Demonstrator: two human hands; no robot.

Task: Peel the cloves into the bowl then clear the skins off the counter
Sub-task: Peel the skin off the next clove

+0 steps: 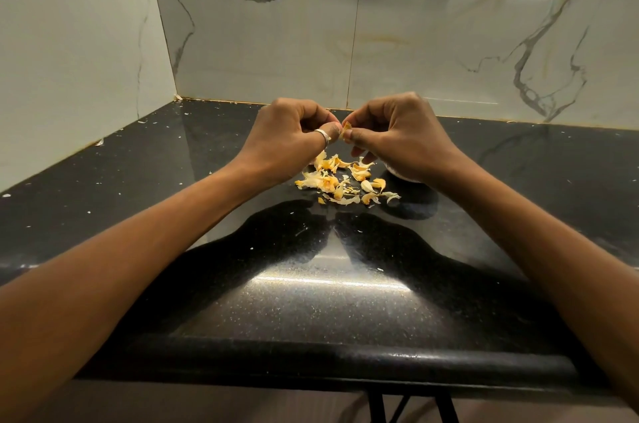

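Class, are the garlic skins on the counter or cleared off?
On it: garlic skins lie scattered across the black counter.

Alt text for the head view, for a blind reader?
A person's left hand and right hand pinch a garlic clove between them above a black counter. Loose skins lie scattered beneath, beside a bowl mostly hidden by the right hand.

two hands point(287, 134) point(397, 137), one clove point(345, 129), one bowl point(401, 177), one ring point(322, 137), many skins point(325, 182)
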